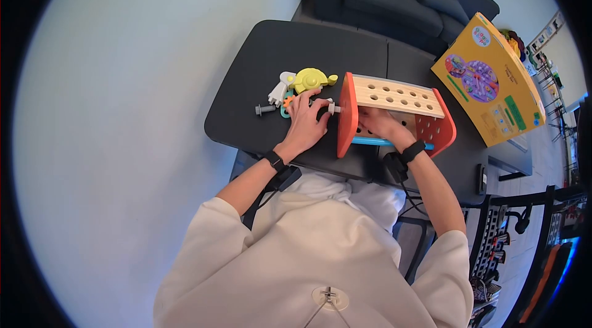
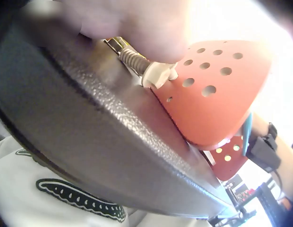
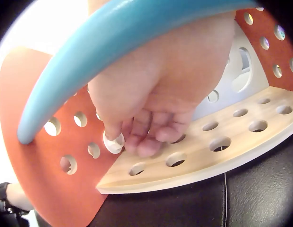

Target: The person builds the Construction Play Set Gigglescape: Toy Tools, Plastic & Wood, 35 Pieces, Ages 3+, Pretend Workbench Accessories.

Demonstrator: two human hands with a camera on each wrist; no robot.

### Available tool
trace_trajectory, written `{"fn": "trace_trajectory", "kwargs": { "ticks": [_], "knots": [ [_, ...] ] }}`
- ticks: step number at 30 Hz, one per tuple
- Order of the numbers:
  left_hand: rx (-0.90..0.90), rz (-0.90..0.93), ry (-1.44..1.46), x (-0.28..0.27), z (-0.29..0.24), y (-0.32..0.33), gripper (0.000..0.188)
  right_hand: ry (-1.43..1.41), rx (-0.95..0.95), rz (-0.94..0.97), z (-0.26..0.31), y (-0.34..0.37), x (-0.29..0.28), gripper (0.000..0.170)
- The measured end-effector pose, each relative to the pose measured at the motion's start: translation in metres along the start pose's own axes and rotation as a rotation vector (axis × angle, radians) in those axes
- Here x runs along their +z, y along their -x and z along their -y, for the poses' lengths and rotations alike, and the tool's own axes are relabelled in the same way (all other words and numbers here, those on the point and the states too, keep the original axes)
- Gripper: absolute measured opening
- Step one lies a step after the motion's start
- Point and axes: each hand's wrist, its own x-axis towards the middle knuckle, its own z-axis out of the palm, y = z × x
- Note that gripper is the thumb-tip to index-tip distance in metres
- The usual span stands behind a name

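Note:
A toy workbench with red perforated side panels, wooden boards and a blue bar stands on the table. At its left panel, my left hand pinches a white plastic bolt, whose hexagonal head faces the red panel's outer side. Inside the frame, my right hand reaches under the top board with fingers curled. Its fingertip and thumb area grip a white round plastic piece against the inner face of the same panel. The thumb's far side is hidden.
Left of the workbench lie a yellow toy saw, a pale grey toy piece, an orange gear and a grey bolt. A yellow box stands at the right, and a dark sofa behind the table.

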Motion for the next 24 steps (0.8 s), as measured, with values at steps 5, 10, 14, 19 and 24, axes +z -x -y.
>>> {"fn": "trace_trajectory", "kwargs": {
  "ticks": [5,10,14,19,24],
  "knots": [
    [-0.008,-0.062,0.076,-0.002,-0.002,-0.002,0.022,-0.050,0.023,0.037,-0.012,-0.008,0.004,0.030],
    [-0.004,0.002,-0.067,-0.002,-0.003,-0.001,0.020,-0.041,-0.069,-0.037,-0.018,-0.008,0.008,0.027],
    [-0.003,0.009,-0.055,0.000,-0.004,-0.002,0.022,-0.069,-0.062,-0.018,-0.020,-0.008,0.006,0.026],
    [0.013,-0.014,0.049,-0.002,-0.007,-0.003,0.026,-0.061,0.023,0.018,-0.008,-0.005,0.002,0.026],
    [0.024,-0.021,-0.077,0.007,0.007,-0.002,0.030,-0.066,-0.070,-0.055,-0.015,-0.006,0.006,0.025]
  ]
}}
